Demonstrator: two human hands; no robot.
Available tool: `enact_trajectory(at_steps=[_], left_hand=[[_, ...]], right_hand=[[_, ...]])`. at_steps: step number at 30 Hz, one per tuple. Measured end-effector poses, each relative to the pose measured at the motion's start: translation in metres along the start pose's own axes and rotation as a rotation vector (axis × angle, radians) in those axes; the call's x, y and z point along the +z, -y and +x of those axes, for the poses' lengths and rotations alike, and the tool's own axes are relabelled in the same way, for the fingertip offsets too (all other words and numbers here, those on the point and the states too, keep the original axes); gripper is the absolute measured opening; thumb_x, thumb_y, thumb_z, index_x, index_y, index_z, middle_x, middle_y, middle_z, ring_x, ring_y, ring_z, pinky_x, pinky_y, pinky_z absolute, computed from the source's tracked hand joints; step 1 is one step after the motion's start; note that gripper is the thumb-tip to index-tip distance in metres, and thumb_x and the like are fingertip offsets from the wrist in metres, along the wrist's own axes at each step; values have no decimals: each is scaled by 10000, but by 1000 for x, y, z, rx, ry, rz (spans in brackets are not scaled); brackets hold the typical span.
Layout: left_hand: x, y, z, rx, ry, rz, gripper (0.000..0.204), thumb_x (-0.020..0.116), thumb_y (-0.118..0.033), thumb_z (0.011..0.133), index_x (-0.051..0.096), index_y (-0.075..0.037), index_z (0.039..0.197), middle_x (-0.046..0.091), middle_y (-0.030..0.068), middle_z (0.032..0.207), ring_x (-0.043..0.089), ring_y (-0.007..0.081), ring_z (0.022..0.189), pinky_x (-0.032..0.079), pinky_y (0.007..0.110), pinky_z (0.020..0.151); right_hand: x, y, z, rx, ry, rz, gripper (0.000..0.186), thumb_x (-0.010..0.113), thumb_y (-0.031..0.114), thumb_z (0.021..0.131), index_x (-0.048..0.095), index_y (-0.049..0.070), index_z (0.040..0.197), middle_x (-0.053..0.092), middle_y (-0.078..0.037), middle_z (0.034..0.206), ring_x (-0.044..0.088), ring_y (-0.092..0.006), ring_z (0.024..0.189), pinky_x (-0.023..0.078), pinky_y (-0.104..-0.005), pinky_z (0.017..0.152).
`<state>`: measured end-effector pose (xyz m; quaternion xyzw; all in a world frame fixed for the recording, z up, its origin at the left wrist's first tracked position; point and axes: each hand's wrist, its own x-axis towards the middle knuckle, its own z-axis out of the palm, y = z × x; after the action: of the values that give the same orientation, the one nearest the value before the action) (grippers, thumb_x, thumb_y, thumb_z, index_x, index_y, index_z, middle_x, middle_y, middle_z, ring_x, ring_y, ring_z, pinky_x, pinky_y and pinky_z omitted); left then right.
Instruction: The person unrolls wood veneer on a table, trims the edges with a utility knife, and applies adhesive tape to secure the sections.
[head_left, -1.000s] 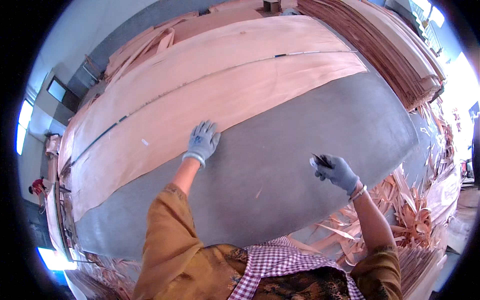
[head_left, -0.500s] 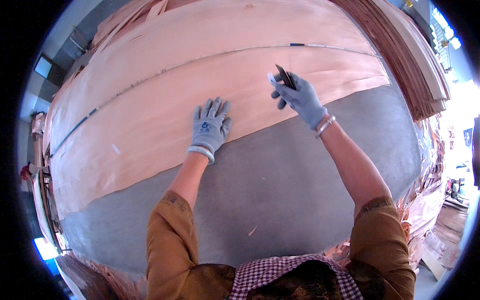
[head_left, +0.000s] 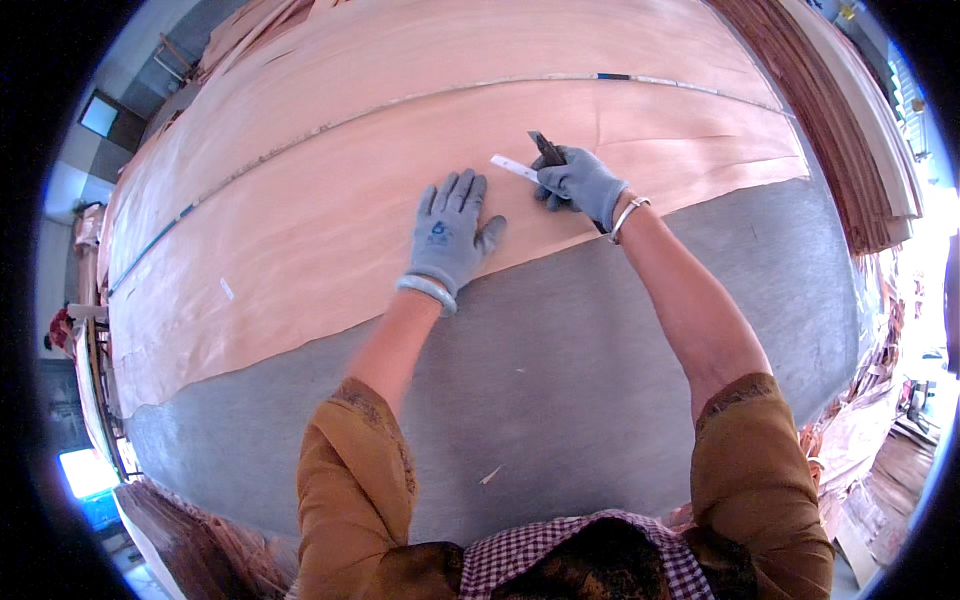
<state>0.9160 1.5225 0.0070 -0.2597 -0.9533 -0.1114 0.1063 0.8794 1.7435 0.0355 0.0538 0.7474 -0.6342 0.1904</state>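
My left hand [head_left: 447, 235], in a grey work glove, lies flat on a thin pinkish wood veneer sheet [head_left: 330, 215], fingers stretched and thumb apart. To its right, my gloved right hand [head_left: 582, 185] is closed around a dark, slim knife [head_left: 547, 150], its tip pointing up and away. A short white strip [head_left: 513, 168] sticks out to the left from the same fingers, just over the veneer. The near edge of the veneer runs slantwise below both hands, over a grey surface [head_left: 560, 380].
A long thin rod [head_left: 420, 97] with blue and dark parts crosses the veneer beyond my hands. Stacked brown veneer sheets [head_left: 830, 120] stand at the far right. A small white strip [head_left: 227, 289] lies at left, and a small sliver [head_left: 490, 475] nearer me on the grey surface.
My left hand has slid right and slightly away across the veneer. My right hand has come left toward it, and the white strip now juts out further, pointing left.
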Motion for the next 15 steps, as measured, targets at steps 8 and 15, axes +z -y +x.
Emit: enact_trajectory(at_steps=[8, 15], left_hand=[[11, -12, -10, -26, 45, 49, 592, 464, -397, 899, 364, -64, 1378, 328, 154, 1439, 274, 302, 1349, 132, 449, 1117], [7, -9, -12, -17, 9, 79, 569, 465, -387, 896, 399, -54, 1353, 344, 151, 1430, 293, 308, 1337, 135, 482, 1108]], right_hand=[[-20, 19, -30, -9, -74, -195, 165, 557, 184, 894, 592, 52, 988, 637, -35, 743, 535, -70, 515, 349, -194, 434], [1, 27, -17, -108, -2, -34, 189, 574, 209, 886, 599, 51, 987, 652, -39, 753, 560, -84, 530, 391, -214, 456]])
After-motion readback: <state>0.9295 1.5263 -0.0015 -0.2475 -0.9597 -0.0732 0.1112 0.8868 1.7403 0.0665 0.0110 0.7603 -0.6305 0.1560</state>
